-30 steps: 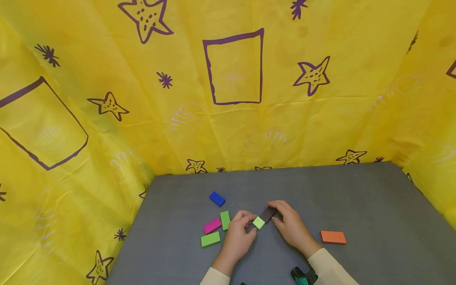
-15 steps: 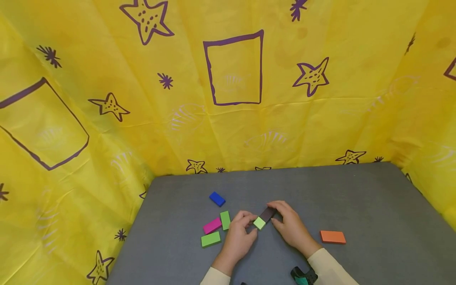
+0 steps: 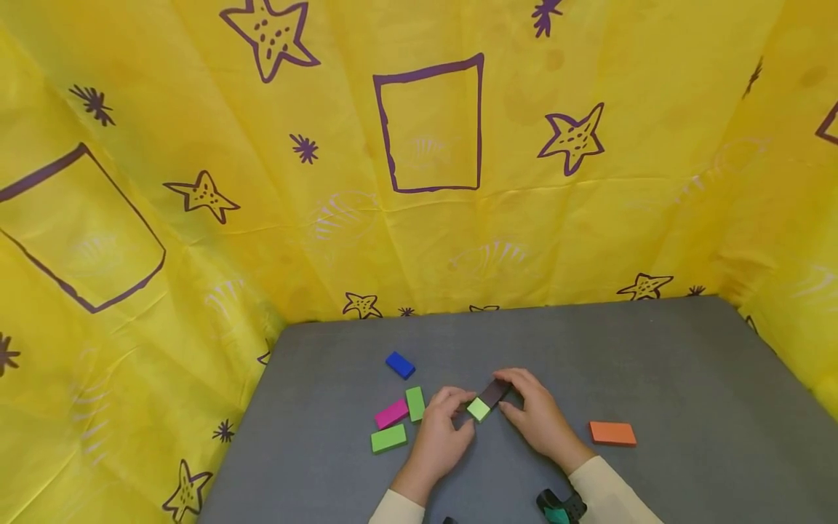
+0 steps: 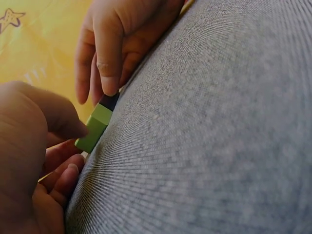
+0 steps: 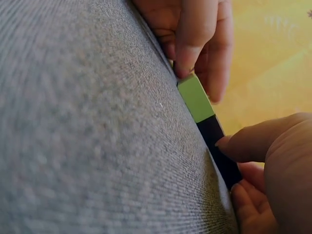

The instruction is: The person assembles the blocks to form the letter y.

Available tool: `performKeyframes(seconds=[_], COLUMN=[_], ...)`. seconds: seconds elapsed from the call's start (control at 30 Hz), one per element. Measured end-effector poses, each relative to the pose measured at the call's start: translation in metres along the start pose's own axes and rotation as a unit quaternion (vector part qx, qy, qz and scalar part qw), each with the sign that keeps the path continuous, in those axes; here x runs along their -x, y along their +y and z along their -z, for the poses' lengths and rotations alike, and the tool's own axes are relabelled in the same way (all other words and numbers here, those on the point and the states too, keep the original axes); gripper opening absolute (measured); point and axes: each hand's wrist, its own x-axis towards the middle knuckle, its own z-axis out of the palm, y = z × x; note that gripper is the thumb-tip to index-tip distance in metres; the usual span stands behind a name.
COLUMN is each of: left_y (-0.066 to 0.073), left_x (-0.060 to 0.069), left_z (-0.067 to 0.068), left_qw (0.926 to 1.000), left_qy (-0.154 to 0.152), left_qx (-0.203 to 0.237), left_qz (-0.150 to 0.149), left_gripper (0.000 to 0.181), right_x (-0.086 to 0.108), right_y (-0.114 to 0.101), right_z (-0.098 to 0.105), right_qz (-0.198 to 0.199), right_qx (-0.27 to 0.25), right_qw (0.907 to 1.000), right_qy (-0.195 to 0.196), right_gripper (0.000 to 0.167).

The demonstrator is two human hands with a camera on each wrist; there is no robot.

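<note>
A light green block (image 3: 479, 409) lies end to end with a dark block (image 3: 495, 393) on the grey table. My left hand (image 3: 439, 435) pinches the green block (image 4: 92, 131) at its near-left end, thumb on one side and fingers on the other. On the dark block (image 5: 218, 152) my right hand (image 3: 540, 422) has its thumb and fingertips on opposite sides. In the right wrist view the green block (image 5: 196, 98) touches the dark one with its sides in line.
Left of the hands lie a blue block (image 3: 400, 365), a magenta block (image 3: 391, 414) and two green blocks, one upper (image 3: 415, 404), one lower (image 3: 389, 439). An orange block (image 3: 612, 434) lies to the right. A yellow patterned cloth (image 3: 425, 240) hangs behind the table (image 3: 687, 378).
The light green block has turned slightly and now lines up with the dark block. Both hands have stayed nearly in place.
</note>
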Motion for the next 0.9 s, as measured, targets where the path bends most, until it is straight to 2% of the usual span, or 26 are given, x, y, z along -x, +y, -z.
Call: performKeyframes(seconds=[0.13,0.3,0.47,0.57,0.67,0.77,0.9], left_y=[0.002,0.006,0.008,0.009,0.010,0.012,0.016], left_x=[0.001,0.004,0.008,0.009,0.010,0.010,0.011], left_z=[0.001,0.001,0.000,-0.002,-0.003,-0.004,-0.005], left_qw=[0.9991,0.9906,0.9732,0.9599,0.9467,0.9384,0.9341], left_qy=[-0.015,-0.057,-0.125,-0.168,-0.201,-0.217,-0.225], left_qx=[-0.021,-0.102,-0.184,-0.218,-0.247,-0.264,-0.272], left_qz=[-0.033,-0.071,-0.059,-0.052,-0.052,-0.056,-0.051], left_gripper=[0.047,0.055,0.074,0.087,0.091,0.091,0.092], right_x=[0.000,0.001,0.001,0.002,0.004,0.006,0.010], right_y=[0.002,0.002,0.003,0.004,0.005,0.006,0.005], right_z=[0.001,0.001,0.002,0.003,0.005,0.008,0.014], right_qz=[0.005,0.011,0.018,0.021,0.025,0.028,0.030], right_qx=[-0.012,-0.015,-0.022,-0.023,-0.021,-0.019,-0.016], right_qw=[0.9999,0.9998,0.9995,0.9993,0.9991,0.9986,0.9980], right_qy=[0.003,0.005,0.014,0.019,0.028,0.040,0.052], right_gripper=[0.052,0.052,0.051,0.050,0.049,0.048,0.048])
